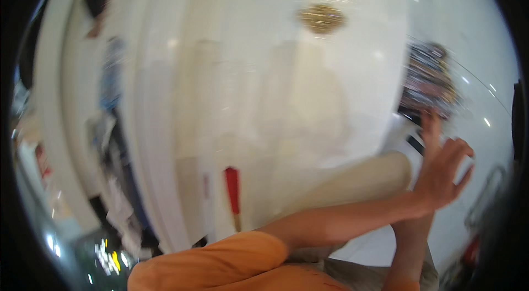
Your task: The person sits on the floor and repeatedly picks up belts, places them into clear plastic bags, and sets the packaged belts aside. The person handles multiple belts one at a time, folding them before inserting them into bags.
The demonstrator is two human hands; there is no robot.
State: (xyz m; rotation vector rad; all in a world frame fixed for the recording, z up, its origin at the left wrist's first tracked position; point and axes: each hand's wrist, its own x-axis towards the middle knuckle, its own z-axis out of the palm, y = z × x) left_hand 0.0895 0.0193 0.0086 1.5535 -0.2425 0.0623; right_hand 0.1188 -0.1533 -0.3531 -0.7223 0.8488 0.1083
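Observation:
My left arm, in an orange sleeve, reaches across to the right. At its end, my left hand [444, 174] has its fingers apart, with nothing seen in them. Behind it rises my right forearm, mostly covered by the left wrist. My right hand [431, 130] seems to reach up to the near edge of a pile of shiny, clear-wrapped dark and brownish packets [428, 79] on the pale floor. Blur and the left hand hide its fingers, so whether it grips a packet cannot be told.
A gold-coloured bundle in clear wrap [322, 18] lies on the white surface [363, 71] ahead. A red-bladed or red-sheathed narrow thing [232, 189] is nearer me. Blurred clothes or cloths [113, 87] line the left side. My bent knee [380, 172] sits below the packets.

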